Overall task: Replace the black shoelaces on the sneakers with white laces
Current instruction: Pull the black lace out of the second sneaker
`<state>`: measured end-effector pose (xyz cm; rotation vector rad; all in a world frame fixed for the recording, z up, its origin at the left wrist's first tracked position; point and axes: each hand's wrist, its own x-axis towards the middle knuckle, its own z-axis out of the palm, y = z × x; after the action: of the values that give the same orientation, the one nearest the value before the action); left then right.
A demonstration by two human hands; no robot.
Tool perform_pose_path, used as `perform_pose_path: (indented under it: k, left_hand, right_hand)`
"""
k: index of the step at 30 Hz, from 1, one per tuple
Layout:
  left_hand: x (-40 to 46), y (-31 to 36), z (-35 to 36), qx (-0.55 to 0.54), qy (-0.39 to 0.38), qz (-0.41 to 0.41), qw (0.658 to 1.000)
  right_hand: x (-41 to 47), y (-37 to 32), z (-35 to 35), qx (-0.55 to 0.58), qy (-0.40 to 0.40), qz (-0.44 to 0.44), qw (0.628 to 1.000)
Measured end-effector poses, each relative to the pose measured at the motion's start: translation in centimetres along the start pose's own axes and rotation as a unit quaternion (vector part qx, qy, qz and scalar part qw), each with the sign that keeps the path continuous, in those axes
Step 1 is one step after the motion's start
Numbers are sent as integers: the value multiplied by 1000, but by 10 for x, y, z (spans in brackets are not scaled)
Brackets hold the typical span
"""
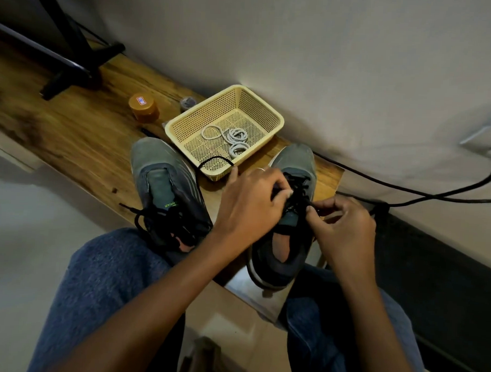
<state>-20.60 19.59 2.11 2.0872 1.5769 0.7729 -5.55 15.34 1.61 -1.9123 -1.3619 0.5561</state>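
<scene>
Both hands work the black lace (296,193) on the right sneaker (286,215), just in front of the basket (270,113): left hand (252,205) has fingers curled onto it near the upper eyelets, right hand (341,226) pinches it at the fingertips. Lace looks light, limp, grippy in the eyelets, so best pinched close to each eyelet. White laces (232,139) lie coiled inside the basket, untouched.

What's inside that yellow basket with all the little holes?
Coiled white laces lie on the floor of the basket. A loop of black lace hangs over its near rim. Nothing else shows inside, though the near wall hides a strip of the floor.
</scene>
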Motion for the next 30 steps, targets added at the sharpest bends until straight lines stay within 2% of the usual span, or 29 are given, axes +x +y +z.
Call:
perform_pose_path:
  k: [2,5,7,10,12,14,19,22,25,27,30]
  left_hand:
    - [1,-5,-6,-10,33,-47,998]
    - [1,-6,-7,9,25,-72,997]
    - [0,-3,-4,27,-5,-38,999]
    - [-3,3,3,83,-41,60,994]
    - [-4,5,9,114,-22,107,987]
    - [-5,6,12,109,13,122,986]
    - [-3,4,8,102,54,95,989]
    - [0,-1,2,118,78,29,989]
    - [-1,-3,0,150,68,-35,986]
    - [-3,-2,3,141,69,-25,987]
    - [-2,0,9,117,55,59,990]
  right_hand:
    - [0,0,0,-1,-1,3,1000]
    - [0,0,0,-14,2,1,1000]
    - [0,0,0,-15,3,-4,1000]
    - [-1,1,0,-14,-3,-11,1000]
    - [-1,1,0,-22,-6,-15,1000]
    - [-1,1,0,-21,-5,-16,1000]
    - [0,2,0,1,-4,-5,1000]
    - [1,1,0,4,-2,-2,1000]
    - [1,-2,2,-11,1,-8,1000]
    - [1,-2,3,-19,7,-10,1000]
    - [0,0,2,-22,13,-19,999]
